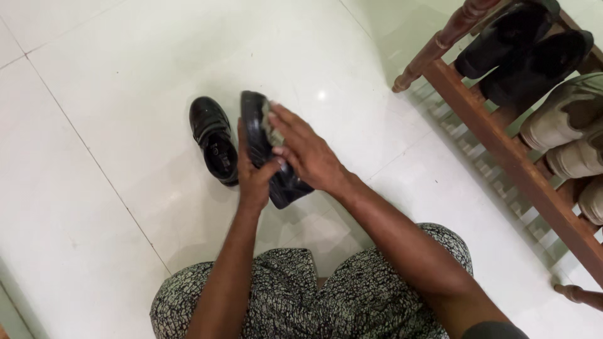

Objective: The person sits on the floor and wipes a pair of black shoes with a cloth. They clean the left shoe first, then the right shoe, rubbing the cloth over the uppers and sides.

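A black shoe [264,150] is held above the white tiled floor [113,125], a little left of the middle of the frame, turned on its side so that its long body runs from upper left to lower right. The left hand [252,179] grips it from below and from the left, fingers closed around the lower part of the shoe. The right hand [304,150] lies on the shoe from the right side, and its fingers press a small grey cloth or brush [271,129] against the upper part; the fingers are bent over this piece, not spread. Just beside the held shoe, to its left, a 2nd black shoe [215,141] stands on the floor, not touched by any hand. At the bottom of the frame are the person's knees in a patterned black-and-white garment [295,295]. In the upper right corner a wooden shoe rack [496,144] carries 2 dark shoes [527,56] and some beige shoes [565,119].
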